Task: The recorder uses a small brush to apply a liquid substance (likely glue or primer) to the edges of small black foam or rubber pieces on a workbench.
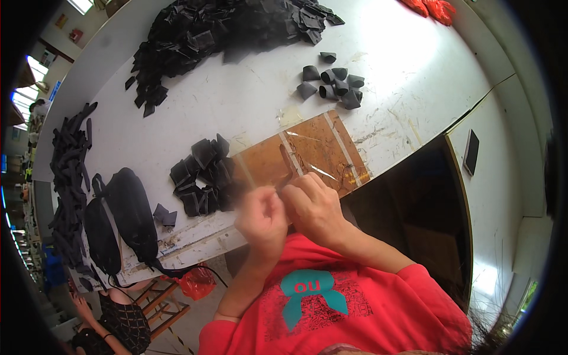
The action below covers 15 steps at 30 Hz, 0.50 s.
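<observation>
Left hand (262, 216), too blurred to tell its grip, meets right hand (313, 207), pinched narrow with contents hidden, by the near edge of the board (319, 151); presumably shaping a black piece, like those (204, 152) left-ahead, so next calls for a steady pinch.
</observation>
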Each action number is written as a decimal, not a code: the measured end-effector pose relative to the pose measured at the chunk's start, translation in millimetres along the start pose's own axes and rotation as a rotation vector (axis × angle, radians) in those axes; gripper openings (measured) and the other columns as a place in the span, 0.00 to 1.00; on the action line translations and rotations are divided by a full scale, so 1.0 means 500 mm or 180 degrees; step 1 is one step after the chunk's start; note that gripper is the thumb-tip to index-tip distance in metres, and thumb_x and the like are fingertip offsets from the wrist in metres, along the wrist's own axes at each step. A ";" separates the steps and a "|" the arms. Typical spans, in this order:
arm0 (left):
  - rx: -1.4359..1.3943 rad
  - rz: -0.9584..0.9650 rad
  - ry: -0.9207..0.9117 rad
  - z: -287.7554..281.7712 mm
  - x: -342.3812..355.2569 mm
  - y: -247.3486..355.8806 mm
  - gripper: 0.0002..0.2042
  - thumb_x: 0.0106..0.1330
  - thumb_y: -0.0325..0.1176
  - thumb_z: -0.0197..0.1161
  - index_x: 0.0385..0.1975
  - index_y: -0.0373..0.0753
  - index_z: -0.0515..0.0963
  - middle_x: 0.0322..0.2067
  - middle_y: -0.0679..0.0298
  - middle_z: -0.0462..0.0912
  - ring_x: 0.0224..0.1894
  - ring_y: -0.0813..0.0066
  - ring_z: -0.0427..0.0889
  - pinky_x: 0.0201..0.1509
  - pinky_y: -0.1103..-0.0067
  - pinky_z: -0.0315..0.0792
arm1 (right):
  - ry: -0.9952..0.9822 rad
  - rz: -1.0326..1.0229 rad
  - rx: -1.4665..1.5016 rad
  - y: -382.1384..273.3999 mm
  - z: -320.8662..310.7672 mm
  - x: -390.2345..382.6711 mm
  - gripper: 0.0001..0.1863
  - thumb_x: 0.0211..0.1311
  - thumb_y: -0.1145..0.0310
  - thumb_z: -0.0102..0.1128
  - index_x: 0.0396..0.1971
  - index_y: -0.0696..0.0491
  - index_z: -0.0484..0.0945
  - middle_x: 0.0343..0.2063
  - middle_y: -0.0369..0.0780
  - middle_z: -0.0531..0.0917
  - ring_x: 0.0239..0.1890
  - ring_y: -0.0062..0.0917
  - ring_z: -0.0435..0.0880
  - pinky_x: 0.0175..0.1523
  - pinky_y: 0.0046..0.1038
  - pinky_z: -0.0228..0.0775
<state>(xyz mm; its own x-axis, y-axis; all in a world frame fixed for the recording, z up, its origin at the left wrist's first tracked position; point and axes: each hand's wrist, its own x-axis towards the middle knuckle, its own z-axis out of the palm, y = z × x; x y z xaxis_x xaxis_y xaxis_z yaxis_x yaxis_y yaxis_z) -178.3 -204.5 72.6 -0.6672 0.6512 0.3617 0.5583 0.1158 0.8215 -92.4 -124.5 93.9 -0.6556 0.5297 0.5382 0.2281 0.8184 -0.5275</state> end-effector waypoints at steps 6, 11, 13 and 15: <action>-0.3802 -0.2511 -0.0462 -0.027 0.046 0.033 0.08 0.53 0.15 0.52 0.31 0.34 0.69 0.23 0.63 0.73 0.11 0.88 0.58 0.11 0.91 0.50 | -0.0128 0.1042 0.1051 0.021 -0.004 0.001 0.07 0.41 0.74 0.59 0.23 0.58 0.72 0.21 0.39 0.72 0.22 0.25 0.71 0.24 0.24 0.65; -0.3031 -0.2123 -0.0925 -0.036 0.040 0.049 0.08 0.52 0.16 0.51 0.31 0.33 0.68 0.25 0.63 0.74 0.12 0.89 0.59 0.13 0.90 0.52 | -0.0811 0.3620 0.5420 0.028 -0.037 0.008 0.03 0.52 0.72 0.57 0.24 0.55 0.75 0.18 0.30 0.72 0.18 0.12 0.64 0.21 0.15 0.54; -0.2050 -0.0943 -0.0192 -0.021 0.038 0.070 0.08 0.51 0.15 0.51 0.31 0.32 0.68 0.26 0.62 0.75 0.13 0.90 0.60 0.14 0.91 0.54 | -0.0933 0.3579 0.6121 0.029 -0.032 0.007 0.06 0.53 0.70 0.57 0.23 0.58 0.73 0.21 0.34 0.73 0.19 0.15 0.65 0.24 0.15 0.56; -0.1878 -0.0909 -0.0166 -0.023 0.048 0.082 0.08 0.52 0.16 0.51 0.32 0.31 0.68 0.27 0.60 0.76 0.12 0.89 0.63 0.13 0.91 0.55 | -0.0988 0.3388 0.6201 0.021 -0.046 0.034 0.10 0.57 0.66 0.54 0.21 0.55 0.72 0.21 0.33 0.72 0.20 0.13 0.64 0.23 0.16 0.56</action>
<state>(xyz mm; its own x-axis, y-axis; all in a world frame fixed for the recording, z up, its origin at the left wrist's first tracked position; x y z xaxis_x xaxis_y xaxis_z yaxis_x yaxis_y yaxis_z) -176.8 -192.6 120.1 -0.7161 0.6930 0.0840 -0.0111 -0.1316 0.9912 -84.6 -101.7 112.5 -0.9149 0.2909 -0.2797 -0.1764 -0.9116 -0.3712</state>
